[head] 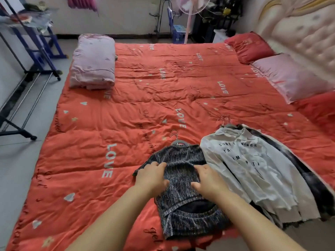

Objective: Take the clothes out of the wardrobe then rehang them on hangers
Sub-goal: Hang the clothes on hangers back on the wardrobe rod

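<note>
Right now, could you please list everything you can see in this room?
quilt: one, red-orange, fills the middle
dark sweater: one, black-grey, quilt's near edge
white shirt: one, black lettering, right of sweater, atop darker clothes
hanger hooks: several, metal, above both collars
folded blanket: one, lilac, quilt's far left corner
headboard: one, cream, right
red pillow: one, headboard's far end
pink pillow: one, beside it, nearer
clothes rack: one, black, left floor
fan: one, pink, far wall
left hand: one, gripping sweater
right hand: one, gripping sweater
</note>
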`<state>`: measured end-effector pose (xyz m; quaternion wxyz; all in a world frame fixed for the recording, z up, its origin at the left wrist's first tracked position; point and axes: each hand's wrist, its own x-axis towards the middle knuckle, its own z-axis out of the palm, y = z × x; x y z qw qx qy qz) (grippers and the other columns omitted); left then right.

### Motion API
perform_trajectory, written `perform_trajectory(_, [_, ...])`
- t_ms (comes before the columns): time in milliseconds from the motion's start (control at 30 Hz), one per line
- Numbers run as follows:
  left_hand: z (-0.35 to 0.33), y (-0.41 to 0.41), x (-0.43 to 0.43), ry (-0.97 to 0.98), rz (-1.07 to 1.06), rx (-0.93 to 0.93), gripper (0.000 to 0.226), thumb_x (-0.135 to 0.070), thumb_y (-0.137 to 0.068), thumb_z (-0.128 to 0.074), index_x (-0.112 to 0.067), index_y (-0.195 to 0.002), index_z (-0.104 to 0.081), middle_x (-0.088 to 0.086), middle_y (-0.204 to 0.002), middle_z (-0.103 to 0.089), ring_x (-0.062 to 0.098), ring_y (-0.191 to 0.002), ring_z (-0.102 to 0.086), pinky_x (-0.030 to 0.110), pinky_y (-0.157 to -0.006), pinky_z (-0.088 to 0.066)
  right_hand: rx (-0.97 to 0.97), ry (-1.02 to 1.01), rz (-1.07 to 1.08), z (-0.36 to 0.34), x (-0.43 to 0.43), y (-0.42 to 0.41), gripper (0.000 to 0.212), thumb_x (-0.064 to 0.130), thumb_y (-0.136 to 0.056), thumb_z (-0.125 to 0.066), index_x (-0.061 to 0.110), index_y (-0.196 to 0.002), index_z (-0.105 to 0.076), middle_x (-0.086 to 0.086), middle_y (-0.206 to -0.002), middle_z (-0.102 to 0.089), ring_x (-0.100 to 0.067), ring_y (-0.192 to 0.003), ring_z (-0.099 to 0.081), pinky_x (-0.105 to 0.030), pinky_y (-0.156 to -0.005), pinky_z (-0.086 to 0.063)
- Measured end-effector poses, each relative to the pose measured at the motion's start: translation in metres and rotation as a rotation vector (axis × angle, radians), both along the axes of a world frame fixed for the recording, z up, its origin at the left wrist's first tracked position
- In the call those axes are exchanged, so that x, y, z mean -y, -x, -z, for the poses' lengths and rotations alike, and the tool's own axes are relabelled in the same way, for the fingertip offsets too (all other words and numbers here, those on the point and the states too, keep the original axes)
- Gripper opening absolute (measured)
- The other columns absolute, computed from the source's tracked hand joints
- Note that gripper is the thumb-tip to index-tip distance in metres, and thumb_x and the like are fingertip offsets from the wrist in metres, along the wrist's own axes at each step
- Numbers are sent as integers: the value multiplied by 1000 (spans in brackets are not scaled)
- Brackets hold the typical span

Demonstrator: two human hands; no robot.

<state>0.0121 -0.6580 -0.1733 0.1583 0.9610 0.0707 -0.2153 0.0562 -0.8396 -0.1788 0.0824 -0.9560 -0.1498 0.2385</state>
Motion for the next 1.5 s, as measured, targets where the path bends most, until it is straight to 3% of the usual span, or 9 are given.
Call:
perform_trajectory(333, [87,-138,9,18,-202,-141,59,-38,-93,-49,-22,-144,-25,6,-141,-38,28,-126,-41,41,-99,-39,-151,29,-175,107,-18,-194,57,34,-90,-57,16,-139,-36,-9,-137,-43,-27,-124,-43,-41,-104,-38])
perform_trajectory(467, [137,-178,9,34,-268,-195,57,-38,-93,-50,-23,-144,-27,4,-139,-40,27,-126,-40,41,-101,-37,-167,15,-219,168,-30,-261,46,30,-89,-56,15,-132,-47,-12,-129,-50,-31,-119,-48,-42,-99,-41])
perform_trajectory(700, [202,-206,18,50,-316,-306,59,-36,-94,-48,-23,-146,-23,4,-142,-37,26,-127,-39,40,-103,-35,-146,23,-237,262,-55,-322,34,18,-95,-38,19,-124,-56,-9,-116,-56,-32,-109,-51,-41,-87,-44])
perform_trajectory(833, [221,-214,18,53,-330,-313,58,-35,-95,-47,-23,-146,-23,3,-143,-37,25,-128,-38,39,-105,-34,-142,41,-185,290,-63,-330,27,24,-98,-39,18,-118,-56,-8,-117,-60,-31,-111,-50,-40,-85,-42])
perform_trajectory(1033, [232,-214,18,57,-335,-295,57,-35,-95,-47,-22,-145,-24,2,-142,-37,24,-128,-38,39,-105,-33,-172,31,-142,303,-65,-328,25,37,-93,-53,22,-108,-63,-6,-110,-65,-29,-107,-54,-37,-83,-41])
perform_trajectory(1233, [218,-200,15,38,-352,-228,56,-35,-94,-47,-22,-145,-25,2,-139,-39,23,-127,-39,38,-103,-35,-285,-207,17,278,-52,-315,16,29,-86,-64,16,-93,-68,-5,-100,-68,-25,-98,-59,-31,-76,-40])
perform_trajectory(1433, [173,-185,10,45,-447,44,59,-34,-94,-48,-23,-146,-23,-2,-141,-36,19,-129,-35,32,-105,-31,-204,-406,-24,205,-40,-279,2,16,-83,-67,16,-82,-65,3,-85,-66,-13,-81,-56,-20,-65,-31])
perform_trajectory(1500, [151,-177,8,46,-462,133,60,-35,-94,-48,-24,-147,-21,-2,-141,-36,18,-129,-35,30,-105,-28,-189,-490,-52,173,-40,-260,15,11,-80,-69,20,-73,-60,13,-74,-60,-8,-74,-54,-10,-60,-32])
